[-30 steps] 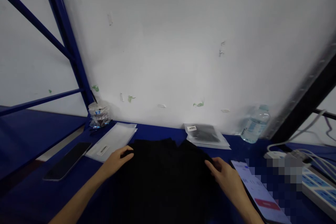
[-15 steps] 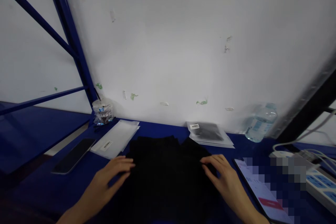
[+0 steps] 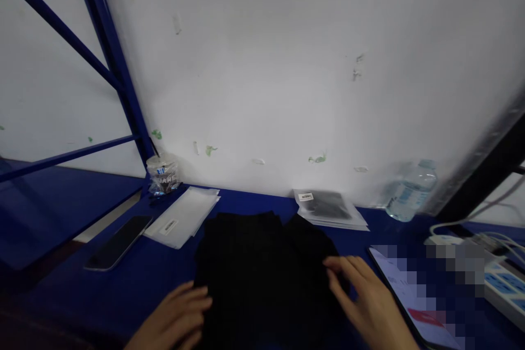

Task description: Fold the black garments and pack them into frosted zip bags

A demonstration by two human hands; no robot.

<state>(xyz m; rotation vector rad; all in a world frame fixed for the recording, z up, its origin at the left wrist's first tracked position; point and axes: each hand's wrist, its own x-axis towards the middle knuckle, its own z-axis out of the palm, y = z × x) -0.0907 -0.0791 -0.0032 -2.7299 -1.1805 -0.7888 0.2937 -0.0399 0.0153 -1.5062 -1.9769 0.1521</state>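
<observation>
A black garment [image 3: 262, 279] lies spread on the blue table in front of me; its folds are hard to make out in the dark. My left hand [image 3: 176, 314] rests at its left edge, fingers slightly apart and fingertips on the cloth. At the right edge, my right hand [image 3: 361, 295] has thumb and forefinger brought together on the black fabric, pinching its border.
Behind the garment lie white packets [image 3: 184, 216] and clear bags with dark contents [image 3: 328, 208]. A dark phone [image 3: 118, 243] and a wrapped cup [image 3: 163, 174] are left; a bottle [image 3: 412, 191], lit phone [image 3: 414, 295] and power strip [image 3: 506, 290] are right.
My left hand has moved down along the garment's left edge, toward me. My right hand has shifted slightly down and right, and the cloth's right side has spread outward a little.
</observation>
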